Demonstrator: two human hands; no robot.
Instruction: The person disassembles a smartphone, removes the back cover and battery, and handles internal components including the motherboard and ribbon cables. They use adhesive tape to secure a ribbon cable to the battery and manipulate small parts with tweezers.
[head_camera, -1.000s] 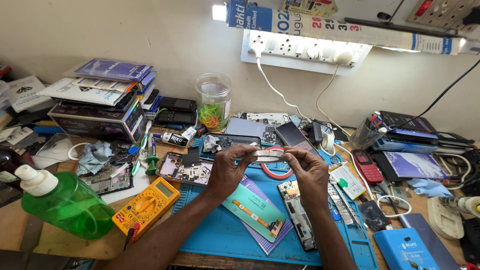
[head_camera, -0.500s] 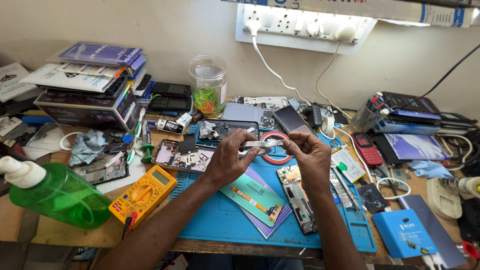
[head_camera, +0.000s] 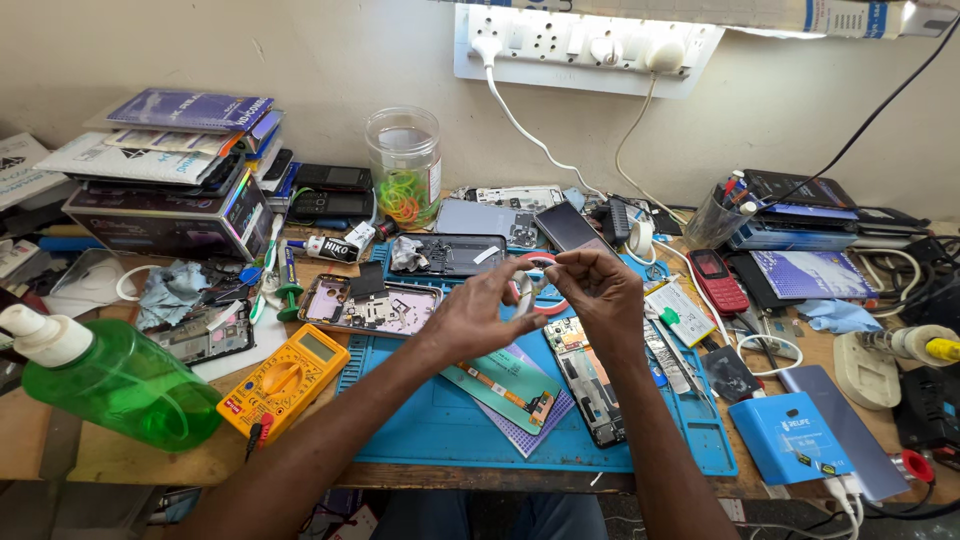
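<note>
Both my hands meet above the blue work mat (head_camera: 430, 420), pinching one small pale strip (head_camera: 527, 291) between their fingertips. My left hand (head_camera: 478, 318) grips its lower part and my right hand (head_camera: 600, 296) grips the top. A red tape ring (head_camera: 543, 301) lies on the mat right behind the fingers, partly hidden. Below my hands lie an opened phone chassis (head_camera: 586, 382) showing its circuit boards and a teal display panel (head_camera: 500, 386) on a purple sheet.
A yellow multimeter (head_camera: 286, 380) and a green spray bottle (head_camera: 112, 384) sit at the left front. A purple opened phone frame (head_camera: 368, 306), a clear jar (head_camera: 404, 166), stacked boxes (head_camera: 165, 190), a red keypad phone (head_camera: 716, 280), a blue box device (head_camera: 796, 436) and a wall power strip (head_camera: 590, 48) surround the mat.
The strip was held stretched sideways between my hands; now my fingertips are closer together and it hangs upright and short. The view has tilted down toward the bench.
</note>
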